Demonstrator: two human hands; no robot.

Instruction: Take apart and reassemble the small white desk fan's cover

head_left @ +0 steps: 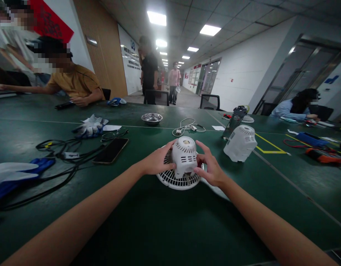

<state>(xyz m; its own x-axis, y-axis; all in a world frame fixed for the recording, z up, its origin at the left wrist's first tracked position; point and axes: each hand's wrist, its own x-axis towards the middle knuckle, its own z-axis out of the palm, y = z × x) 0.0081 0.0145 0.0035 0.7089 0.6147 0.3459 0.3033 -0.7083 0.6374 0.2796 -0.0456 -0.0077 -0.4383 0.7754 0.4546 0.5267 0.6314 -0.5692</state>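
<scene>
Two hands are cupping a white housing (184,149) that is sitting upright on a round white grille (181,187) near the middle of the green desk (159,221). The left hand (158,160) is curving partly open, its fingers and thumb pressing the housing's left side; the right hand (212,170) is spreading wider, its thumb and a finger touching near the lower right opening, the index finger pointing up. Because the support is coming from the sides, uneven pressure could be tipping the housing or sliding it across the bars, and the grille could be skidding along the smooth top. A fingertip could also be catching at the opening's edge. Bare desktop is lying between the forearms, giving room toward the body. Rightward, a second white housing (240,145) and a bottle (233,122) are limiting a wide swing; leftward, a phone (111,150) and black cables (73,166) are crowding the space. Beyond the grille, a white cord (187,127) is lying loosely coiled, so a forward push could be snagging it.
</scene>
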